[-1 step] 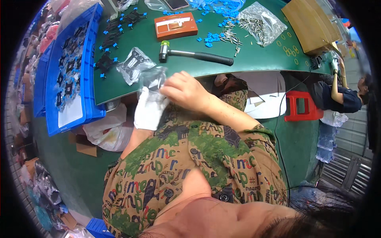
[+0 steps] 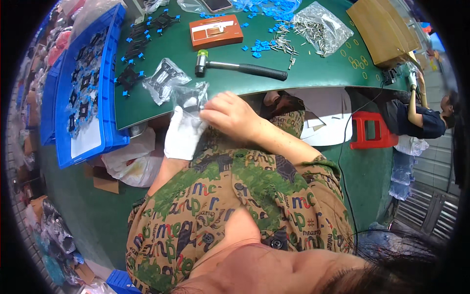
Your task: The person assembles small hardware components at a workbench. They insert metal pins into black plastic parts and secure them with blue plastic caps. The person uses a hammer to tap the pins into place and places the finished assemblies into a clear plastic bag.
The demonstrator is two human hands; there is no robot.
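Note:
A clear plastic bag (image 2: pixel 190 97) is between my two hands at the table's near edge. My left hand (image 2: pixel 183 134), in a white glove, grips it from below and the left. The bare fingers of my right hand (image 2: pixel 230 115) are closed at its right side. Dark edges show through the film, but what is inside I cannot make out. Just beyond lies a bagged black bracket-like part (image 2: pixel 165 81) on the green table (image 2: pixel 161 49). A mallet (image 2: pixel 240 67) with a black handle and a yellow-green face lies to its right.
At left stands a blue crate (image 2: pixel 108 93) with several black parts. Beyond are an orange-brown box (image 2: pixel 216 32), a phone (image 2: pixel 217 5), blue clips (image 2: pixel 262 46) and a bag of metal pins (image 2: pixel 323 28). A cardboard box (image 2: pixel 384 32) and a co-worker (image 2: pixel 426 115) are at right.
The clear bag's upper part has spread and shifted slightly, with more of the glove's fingers showing through it. Both hands stay nearly in place.

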